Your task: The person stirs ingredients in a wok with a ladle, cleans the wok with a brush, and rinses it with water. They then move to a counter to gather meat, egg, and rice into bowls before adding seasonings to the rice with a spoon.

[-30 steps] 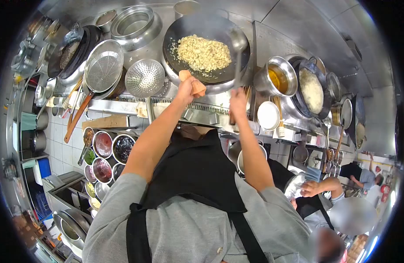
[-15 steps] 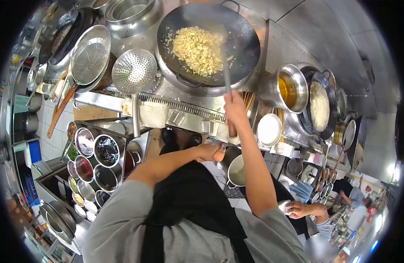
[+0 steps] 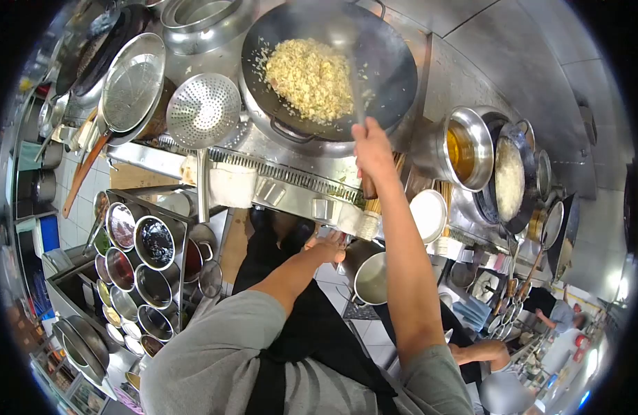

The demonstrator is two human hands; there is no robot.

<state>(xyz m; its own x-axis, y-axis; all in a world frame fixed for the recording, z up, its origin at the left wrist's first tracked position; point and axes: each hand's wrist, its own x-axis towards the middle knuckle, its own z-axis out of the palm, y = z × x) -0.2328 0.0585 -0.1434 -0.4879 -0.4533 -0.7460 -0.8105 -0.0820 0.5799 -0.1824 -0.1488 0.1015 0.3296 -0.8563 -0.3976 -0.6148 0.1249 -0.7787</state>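
Observation:
My right hand (image 3: pixel 376 153) is closed around the handle of a ladle (image 3: pixel 358 93), its wooden grip end sticking out below the fist. Motion and steam blur the ladle's head over the far part of a black wok (image 3: pixel 395 76). Yellowish fried rice (image 3: pixel 308 79) lies heaped in the wok, left of the ladle, with loose grains scattered on the metal. Down at the stove's front edge, my left hand (image 3: pixel 324 248) has its fingers bent around a spot below the counter; what they grip there is hidden.
A perforated strainer (image 3: pixel 203 111) and a wooden-handled mesh strainer (image 3: pixel 131 86) lie left of the wok. At right stand a pot of yellow oil (image 3: pixel 461 152), a white bowl (image 3: pixel 428 216) and a second wok (image 3: pixel 516 180). Sauce containers (image 3: pixel 153 242) fill the left rack. A co-worker's arm (image 3: pixel 485 353) shows lower right.
The blurred ladle head has shifted toward the back of the wok, still in my right hand. My left hand's fingers have loosened a little. The whole view has tilted slightly.

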